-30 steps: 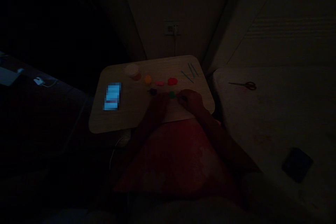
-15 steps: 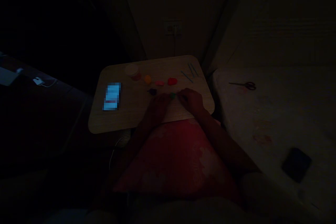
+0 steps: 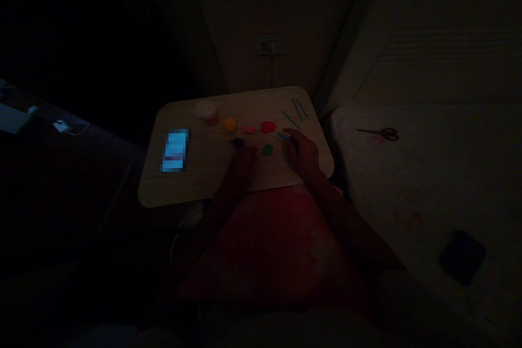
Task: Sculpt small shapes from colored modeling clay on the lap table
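The scene is very dark. On a small wooden table (image 3: 196,185) lie lumps of modelling clay: green (image 3: 268,149), red (image 3: 268,126), pink (image 3: 248,130), orange (image 3: 230,123) and a dark purple one (image 3: 238,142). My left hand (image 3: 240,161) rests on the table just left of the green lump, close to the purple one. My right hand (image 3: 300,150) is to the right of the green lump, its fingers pinched on a thin blue tool (image 3: 283,136). The left hand's fingers are too dim to read.
A lit phone (image 3: 175,149) lies on the table's left half. A small tub (image 3: 206,112) stands at the back, several blue sticks (image 3: 297,110) at the back right. Scissors (image 3: 379,131) and a dark object (image 3: 463,255) lie on the bed to the right.
Both hands have drawn away from the green lump, which now lies uncovered between them. My right hand has moved right and back, with the blue tool showing at its fingertips.
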Demonstrator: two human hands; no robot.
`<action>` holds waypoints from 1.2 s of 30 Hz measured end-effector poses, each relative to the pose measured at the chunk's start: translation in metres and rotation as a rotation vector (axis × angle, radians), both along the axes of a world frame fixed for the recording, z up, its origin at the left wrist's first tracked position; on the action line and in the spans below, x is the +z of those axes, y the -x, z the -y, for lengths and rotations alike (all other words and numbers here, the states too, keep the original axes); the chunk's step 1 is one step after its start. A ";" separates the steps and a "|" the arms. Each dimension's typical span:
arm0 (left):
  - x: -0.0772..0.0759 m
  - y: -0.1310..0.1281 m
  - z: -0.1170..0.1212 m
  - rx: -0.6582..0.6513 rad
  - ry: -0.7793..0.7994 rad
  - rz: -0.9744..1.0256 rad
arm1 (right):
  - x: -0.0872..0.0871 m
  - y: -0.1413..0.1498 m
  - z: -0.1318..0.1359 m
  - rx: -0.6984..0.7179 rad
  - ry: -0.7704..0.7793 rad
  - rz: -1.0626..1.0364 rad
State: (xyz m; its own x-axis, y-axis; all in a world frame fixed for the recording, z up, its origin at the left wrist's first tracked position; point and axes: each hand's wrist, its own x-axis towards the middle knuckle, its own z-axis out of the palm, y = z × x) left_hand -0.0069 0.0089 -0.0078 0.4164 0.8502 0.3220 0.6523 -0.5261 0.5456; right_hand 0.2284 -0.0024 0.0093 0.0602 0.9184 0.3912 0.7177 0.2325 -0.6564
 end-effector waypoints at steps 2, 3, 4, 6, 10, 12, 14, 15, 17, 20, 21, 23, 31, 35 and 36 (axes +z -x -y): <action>0.003 0.001 0.003 0.048 0.046 0.013 | 0.000 0.000 0.000 0.009 0.018 0.011; 0.004 0.002 0.005 0.072 0.064 0.028 | 0.000 0.000 0.000 0.010 0.022 0.020; 0.005 0.003 0.007 0.092 0.079 0.052 | 0.000 0.001 0.000 0.003 0.028 0.028; 0.006 0.005 0.009 0.119 0.086 0.136 | 0.000 0.001 0.001 -0.047 0.042 0.040; 0.002 0.009 0.008 0.049 0.025 0.282 | -0.004 0.001 -0.001 -0.206 0.086 0.079; -0.001 0.010 0.005 0.009 0.000 0.302 | -0.009 0.000 -0.002 -0.235 0.070 0.112; -0.005 0.009 0.002 0.023 0.006 0.317 | -0.013 -0.002 -0.004 -0.212 0.029 0.147; -0.006 0.008 0.000 0.034 0.020 0.329 | -0.015 -0.003 -0.005 -0.190 0.014 0.166; -0.008 0.007 -0.002 0.044 0.064 0.359 | -0.017 -0.004 -0.007 -0.151 0.002 0.190; -0.009 0.005 -0.003 0.036 0.152 0.396 | -0.015 -0.006 -0.007 -0.144 -0.011 0.183; -0.008 0.005 -0.003 0.037 0.179 0.406 | -0.013 -0.006 -0.007 -0.147 -0.030 0.174; -0.006 0.004 -0.002 0.051 0.227 0.427 | -0.009 -0.004 -0.004 -0.124 -0.087 0.148; 0.005 0.005 0.004 0.012 0.248 0.408 | -0.004 0.028 0.010 0.376 0.039 0.198; 0.011 0.003 0.008 -0.074 0.223 0.372 | -0.007 0.039 0.007 0.450 0.053 0.199; 0.012 0.003 0.009 -0.117 0.232 0.348 | -0.007 0.040 0.006 0.473 0.044 0.163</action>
State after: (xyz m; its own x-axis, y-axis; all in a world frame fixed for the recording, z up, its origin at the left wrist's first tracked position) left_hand -0.0100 0.0001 0.0046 0.4148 0.8701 0.2663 0.3519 -0.4233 0.8349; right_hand 0.1888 -0.0089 0.0022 -0.4255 0.8459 0.3215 0.6342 0.5322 -0.5609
